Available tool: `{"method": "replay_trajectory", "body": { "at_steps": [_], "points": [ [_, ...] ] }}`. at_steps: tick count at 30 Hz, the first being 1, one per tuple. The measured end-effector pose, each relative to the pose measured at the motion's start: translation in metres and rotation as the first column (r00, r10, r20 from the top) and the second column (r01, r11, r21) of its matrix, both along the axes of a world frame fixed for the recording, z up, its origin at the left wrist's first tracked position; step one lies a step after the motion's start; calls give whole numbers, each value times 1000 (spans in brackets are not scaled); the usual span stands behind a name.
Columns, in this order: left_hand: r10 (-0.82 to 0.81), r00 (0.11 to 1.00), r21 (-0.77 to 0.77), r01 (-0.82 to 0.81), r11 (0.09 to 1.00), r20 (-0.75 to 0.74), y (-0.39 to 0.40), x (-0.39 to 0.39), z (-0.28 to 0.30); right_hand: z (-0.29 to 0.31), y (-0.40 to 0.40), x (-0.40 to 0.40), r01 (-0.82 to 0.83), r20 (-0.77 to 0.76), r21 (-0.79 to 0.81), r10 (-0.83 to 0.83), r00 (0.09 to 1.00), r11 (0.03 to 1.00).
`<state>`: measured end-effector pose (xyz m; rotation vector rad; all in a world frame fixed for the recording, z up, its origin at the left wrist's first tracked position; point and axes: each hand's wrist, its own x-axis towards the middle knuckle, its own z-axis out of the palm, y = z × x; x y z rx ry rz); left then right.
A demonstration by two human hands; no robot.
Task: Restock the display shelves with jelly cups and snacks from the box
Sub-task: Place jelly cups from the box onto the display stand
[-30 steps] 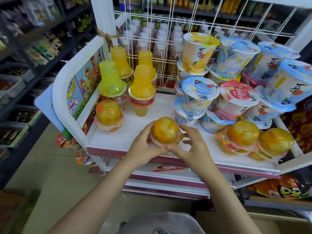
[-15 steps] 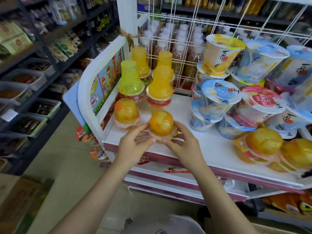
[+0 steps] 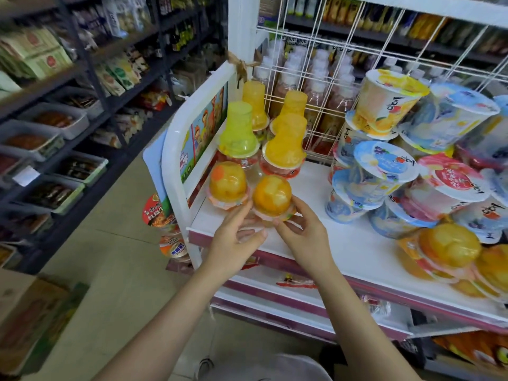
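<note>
An orange dome-shaped jelly cup [image 3: 271,196] rests on the white display shelf [image 3: 343,237], near its left front corner. It stands right beside a second dome cup [image 3: 227,182]. My left hand [image 3: 236,240] touches its left rim with the fingertips. On the other side, my right hand [image 3: 305,235] pinches its right and front rim with thumb and fingers. Both hands reach in from below the shelf's front edge.
Tall bell-shaped cups, green [image 3: 238,130] and orange [image 3: 286,144], stand behind. Stacked lidded jelly cups [image 3: 384,166] and more dome cups [image 3: 448,248] fill the shelf's right side. A wire grid [image 3: 330,78] backs the shelf. Dark store racks [image 3: 55,119] line the left; a cardboard box [image 3: 33,320] lies on the floor.
Both hands carried the dome cup leftward and farther back along the shelf, ending beside the other dome cup. The camera view swung left with them.
</note>
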<state>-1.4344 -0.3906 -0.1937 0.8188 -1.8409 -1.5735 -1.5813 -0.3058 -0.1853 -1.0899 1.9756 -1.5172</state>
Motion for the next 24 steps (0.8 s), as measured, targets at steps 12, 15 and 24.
{"method": "replay_trajectory", "body": {
  "at_steps": [12, 15, 24],
  "points": [
    [-33, 993, -32, 37, 999, 111, -1, 0, 4, -7, -4, 2, 21, 11, 19, -21, 1000, 1000],
    [138, 986, -242, -113, 964, 90, 12, 1, 10, -2, 7, 1, 66, -15, 19, -65, 998, 998],
    [-239, 967, -294, 253, 922, 82, 79, -96, 34, 27, 130, -44, 512, -181, -161, -535, 825, 844]
  ]
}}
